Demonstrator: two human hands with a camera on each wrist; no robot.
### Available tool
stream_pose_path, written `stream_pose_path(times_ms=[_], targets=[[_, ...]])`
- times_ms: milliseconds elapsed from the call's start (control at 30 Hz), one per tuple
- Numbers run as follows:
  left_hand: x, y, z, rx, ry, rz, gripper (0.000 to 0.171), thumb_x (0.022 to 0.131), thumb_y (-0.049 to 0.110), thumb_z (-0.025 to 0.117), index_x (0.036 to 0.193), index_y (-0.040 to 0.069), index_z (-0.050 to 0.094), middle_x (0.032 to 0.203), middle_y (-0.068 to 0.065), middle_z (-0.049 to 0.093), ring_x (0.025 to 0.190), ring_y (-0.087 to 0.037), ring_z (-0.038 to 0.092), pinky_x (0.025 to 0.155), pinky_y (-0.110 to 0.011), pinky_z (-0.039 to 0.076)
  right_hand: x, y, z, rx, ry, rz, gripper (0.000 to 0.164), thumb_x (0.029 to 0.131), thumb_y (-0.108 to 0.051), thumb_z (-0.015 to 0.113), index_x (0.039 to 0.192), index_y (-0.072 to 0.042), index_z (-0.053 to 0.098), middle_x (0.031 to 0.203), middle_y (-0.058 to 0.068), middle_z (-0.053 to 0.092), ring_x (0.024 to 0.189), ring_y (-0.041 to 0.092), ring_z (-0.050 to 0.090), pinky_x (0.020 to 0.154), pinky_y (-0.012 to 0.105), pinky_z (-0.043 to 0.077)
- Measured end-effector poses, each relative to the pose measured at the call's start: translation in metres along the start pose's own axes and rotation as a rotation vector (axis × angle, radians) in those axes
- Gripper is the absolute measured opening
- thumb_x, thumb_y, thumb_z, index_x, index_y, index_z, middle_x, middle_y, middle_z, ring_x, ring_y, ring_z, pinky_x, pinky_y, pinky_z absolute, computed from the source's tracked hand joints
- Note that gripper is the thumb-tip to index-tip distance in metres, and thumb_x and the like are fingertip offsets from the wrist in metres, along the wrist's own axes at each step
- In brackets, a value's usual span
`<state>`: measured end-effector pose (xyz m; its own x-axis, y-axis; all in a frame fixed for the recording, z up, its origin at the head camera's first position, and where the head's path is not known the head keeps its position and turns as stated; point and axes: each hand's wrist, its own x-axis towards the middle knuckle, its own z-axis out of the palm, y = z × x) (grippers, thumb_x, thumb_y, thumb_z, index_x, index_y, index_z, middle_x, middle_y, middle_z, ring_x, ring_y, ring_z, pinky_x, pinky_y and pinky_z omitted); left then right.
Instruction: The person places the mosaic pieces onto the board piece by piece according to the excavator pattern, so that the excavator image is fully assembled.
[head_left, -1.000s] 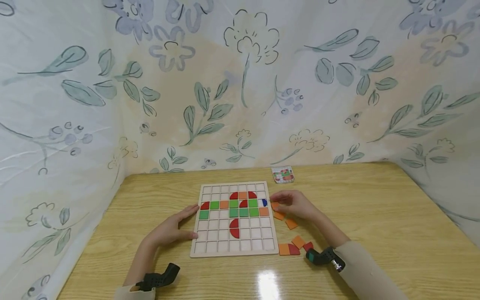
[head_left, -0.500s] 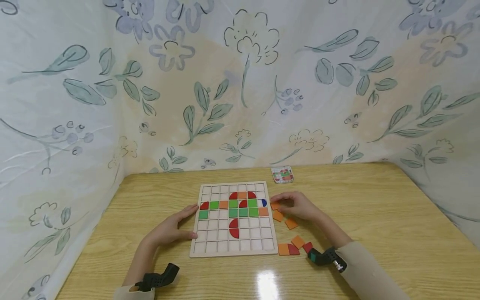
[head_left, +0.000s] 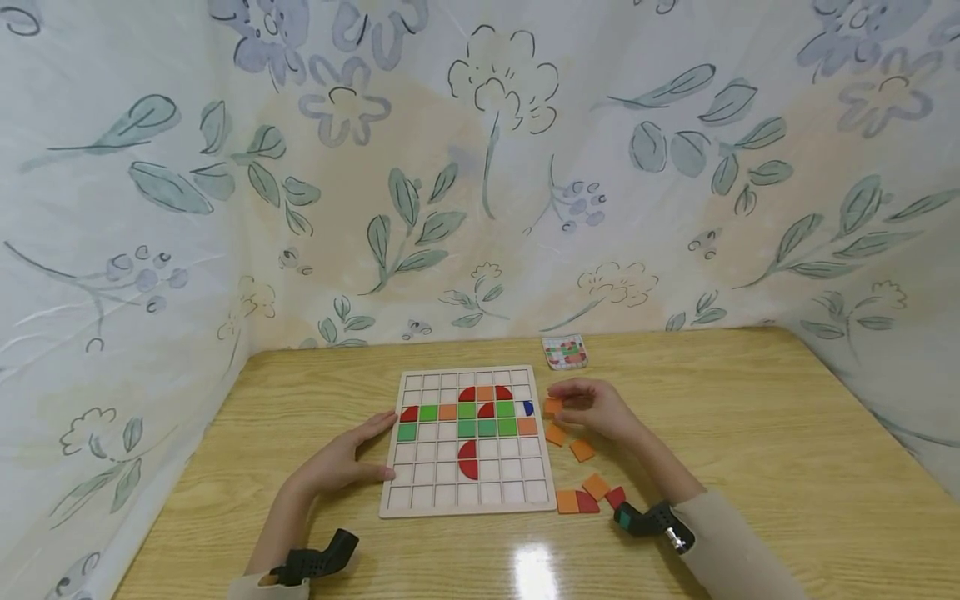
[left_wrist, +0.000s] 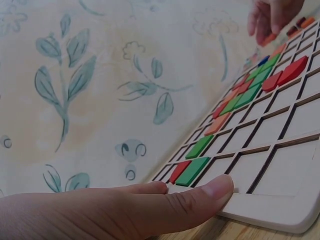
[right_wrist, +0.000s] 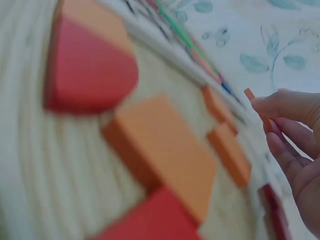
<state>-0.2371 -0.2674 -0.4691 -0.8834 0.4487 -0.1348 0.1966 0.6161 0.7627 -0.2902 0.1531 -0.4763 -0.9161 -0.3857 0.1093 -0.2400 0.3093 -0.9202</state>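
Note:
A pale wooden grid board (head_left: 442,498) lies on the table, with red, green, orange and blue-and-white tiles in some of its cells. My left hand (head_left: 341,457) rests along the board's left edge. In the left wrist view its thumb (left_wrist: 212,192) lies straight on the rim, beside a green tile (left_wrist: 192,171). To the right of the board, my right hand (head_left: 596,410) pinches an orange square tile (right_wrist: 258,109) between thumb and fingers. The right wrist view shows that tile held on edge, apart from the orange tiles lying below it.
Two loose orange tiles (head_left: 581,451) lie below the right hand. Nearer the front, more orange tiles (head_left: 596,486) and red quarter-round tiles (head_left: 588,502) lie by the board's lower right corner. A small pattern card (head_left: 566,352) sits at the back. Floral cloth (head_left: 480,208) hangs behind the table.
My right hand has drawn slightly to the right and picked up an orange tile, which now shows between its fingers. The left hand stays at the board's edge.

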Motion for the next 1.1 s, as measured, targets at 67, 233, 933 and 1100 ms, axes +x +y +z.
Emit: stream_pose_path(times_ms=[67, 233, 933, 1100], targets=[[0.000, 0.000, 0.000, 0.003, 0.000, 0.006, 0.084, 0.076, 0.036, 0.073, 0.145, 0.014, 0.031, 0.152, -0.013, 0.022, 0.139, -0.038, 0.014, 0.106, -0.060, 0.017, 0.000, -0.005, 0.001, 0.004, 0.012, -0.010, 0.035, 0.079, -0.004, 0.071, 0.112, 0.004, 0.062, 0.113, 0.019, 0.063, 0.104, 0.025, 0.060, 0.087, 0.023, 0.049], [0.000, -0.001, 0.000, 0.019, 0.006, 0.012, 0.084, 0.076, 0.038, 0.073, 0.145, 0.015, 0.031, 0.152, -0.012, 0.023, 0.138, -0.038, 0.014, 0.106, -0.060, 0.017, 0.001, -0.022, 0.011, 0.037, 0.011, -0.067, 0.034, 0.080, -0.006, 0.070, 0.111, 0.005, 0.062, 0.111, 0.019, 0.064, 0.102, 0.022, 0.060, 0.087, 0.022, 0.049], [-0.001, -0.001, 0.002, 0.037, 0.016, -0.006, 0.083, 0.076, 0.039, 0.073, 0.145, 0.018, 0.032, 0.151, -0.011, 0.024, 0.138, -0.038, 0.016, 0.106, -0.060, 0.018, 0.023, -0.074, 0.135, 0.020, -0.141, -0.079, 0.028, 0.077, -0.013, 0.075, 0.104, -0.009, 0.070, 0.102, 0.002, 0.069, 0.093, 0.013, 0.064, 0.085, 0.033, 0.051], [-0.002, 0.001, 0.003, 0.033, 0.020, -0.001, 0.082, 0.076, 0.039, 0.073, 0.145, 0.018, 0.033, 0.151, -0.010, 0.025, 0.139, -0.037, 0.016, 0.105, -0.061, 0.019, 0.029, -0.074, 0.159, -0.085, -0.189, -0.144, 0.027, 0.077, -0.012, 0.074, 0.104, -0.011, 0.070, 0.100, -0.003, 0.069, 0.093, 0.006, 0.063, 0.083, 0.023, 0.050]])
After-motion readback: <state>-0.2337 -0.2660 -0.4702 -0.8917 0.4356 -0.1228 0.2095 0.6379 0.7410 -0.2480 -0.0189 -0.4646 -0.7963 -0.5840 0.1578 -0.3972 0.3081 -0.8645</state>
